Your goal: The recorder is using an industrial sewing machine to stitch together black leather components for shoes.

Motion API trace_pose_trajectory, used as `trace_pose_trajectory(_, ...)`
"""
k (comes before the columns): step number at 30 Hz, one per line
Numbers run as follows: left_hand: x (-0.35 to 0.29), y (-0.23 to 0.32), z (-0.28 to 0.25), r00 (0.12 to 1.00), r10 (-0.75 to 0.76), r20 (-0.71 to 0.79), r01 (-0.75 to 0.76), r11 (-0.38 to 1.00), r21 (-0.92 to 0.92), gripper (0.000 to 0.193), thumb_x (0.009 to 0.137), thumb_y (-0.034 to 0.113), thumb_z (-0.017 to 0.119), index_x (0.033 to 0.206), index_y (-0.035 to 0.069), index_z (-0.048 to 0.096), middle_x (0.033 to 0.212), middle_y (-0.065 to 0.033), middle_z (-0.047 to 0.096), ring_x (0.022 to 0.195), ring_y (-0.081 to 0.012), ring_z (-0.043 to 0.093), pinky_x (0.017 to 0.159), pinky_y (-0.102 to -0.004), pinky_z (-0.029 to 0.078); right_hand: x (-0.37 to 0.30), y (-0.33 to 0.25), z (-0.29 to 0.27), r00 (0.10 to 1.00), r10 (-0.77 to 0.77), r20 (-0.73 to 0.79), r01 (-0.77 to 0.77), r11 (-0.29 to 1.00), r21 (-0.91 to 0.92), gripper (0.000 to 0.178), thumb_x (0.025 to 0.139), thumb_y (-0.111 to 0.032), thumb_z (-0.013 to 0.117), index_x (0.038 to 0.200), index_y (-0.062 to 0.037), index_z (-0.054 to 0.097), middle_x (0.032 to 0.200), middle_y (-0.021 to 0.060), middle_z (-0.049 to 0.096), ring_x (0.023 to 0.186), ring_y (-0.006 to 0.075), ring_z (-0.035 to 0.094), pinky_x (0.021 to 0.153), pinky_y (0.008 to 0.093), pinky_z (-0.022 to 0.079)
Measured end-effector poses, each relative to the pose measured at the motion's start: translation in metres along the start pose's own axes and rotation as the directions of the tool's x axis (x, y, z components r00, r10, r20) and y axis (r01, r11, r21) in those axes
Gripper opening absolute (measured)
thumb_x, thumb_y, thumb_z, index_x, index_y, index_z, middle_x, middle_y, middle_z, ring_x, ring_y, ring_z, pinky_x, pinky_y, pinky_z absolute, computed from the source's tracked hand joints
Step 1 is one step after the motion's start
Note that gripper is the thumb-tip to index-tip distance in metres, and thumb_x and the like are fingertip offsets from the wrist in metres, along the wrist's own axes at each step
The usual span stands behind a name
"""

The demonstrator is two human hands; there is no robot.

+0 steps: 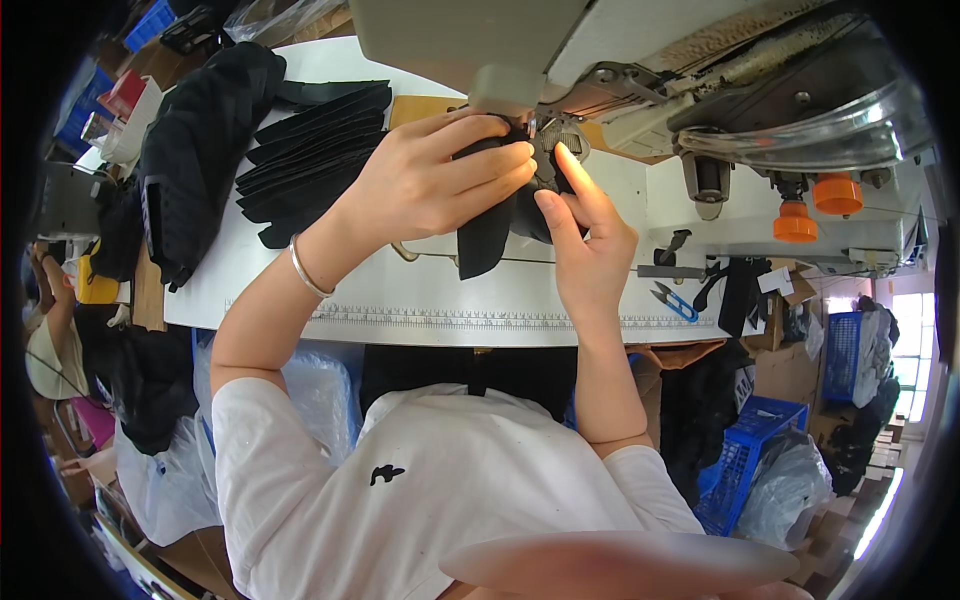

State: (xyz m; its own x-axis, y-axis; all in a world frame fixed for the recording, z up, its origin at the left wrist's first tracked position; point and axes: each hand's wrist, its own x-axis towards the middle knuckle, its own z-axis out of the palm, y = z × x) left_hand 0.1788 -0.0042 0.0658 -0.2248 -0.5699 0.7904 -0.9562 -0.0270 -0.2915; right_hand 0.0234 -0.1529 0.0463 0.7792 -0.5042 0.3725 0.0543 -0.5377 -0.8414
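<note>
Black fabric (pixel 485 240) lay at the sewing machine (pixel 440 40), upper middle; positioning seemed underway. The right hand's (pixel 595 235) grip stood narrowly parted; the left hand's (pixel 425 175), I couldn't tell. Next called for steady, flat guiding.

A sewing workshop, shown by a big sewing machine (pixel 430 45), a white worktable (pixel 610 235) with ruler marks along its edge, many black cloth pieces (pixel 315 150), thread snips (pixel 675 301), blue plastic crates (pixel 750 455).
</note>
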Motion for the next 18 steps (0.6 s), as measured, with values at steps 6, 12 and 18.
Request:
trace_pose_trajectory(6,-0.003,-0.003,0.001,1.0,-0.001,0.015,0.002,1.0,-0.029,0.031,0.073,0.01,0.074,0.104,0.008,0.078,0.114,-0.0003,0.073,0.099,-0.0231,0.071,0.074,-0.0317,0.061,-0.001,-0.005,0.003,0.999,0.041,-0.01,-0.041,0.999,0.019,0.049,0.093,-0.013,0.077,0.14,-0.0112,0.066,0.079,0.0024,0.062,0.071,0.0092,0.055,0.069,0.0263,0.048)
trace_pose_trajectory(12,-0.004,-0.006,0.0,1.0,0.003,0.012,-0.002,0.998,-0.064,0.034,0.073,0.013,0.073,0.106,0.008,0.078,0.115,-0.0001,0.073,0.1,-0.0236,0.071,0.076,-0.0327,0.06,-0.006,-0.004,0.008,0.998,0.031,-0.048,-0.03,0.999,0.023,0.048,0.093,-0.012,0.078,0.14,-0.0087,0.066,0.079,0.0025,0.062,0.072,0.0092,0.055,0.07,0.0256,0.048)
trace_pose_trajectory(18,-0.003,-0.011,-0.016,0.985,-0.067,0.159,0.088,0.988,-0.127,0.041,0.075,0.015,0.072,0.115,0.008,0.076,0.123,-0.0021,0.071,0.108,-0.0241,0.069,0.087,-0.0367,0.058,-0.004,-0.004,0.021,0.996,0.042,-0.085,-0.037,0.998,0.058,0.049,0.094,-0.012,0.077,0.141,-0.0072,0.065,0.081,0.0038,0.063,0.073,0.0099,0.057,0.072,0.0262,0.05)
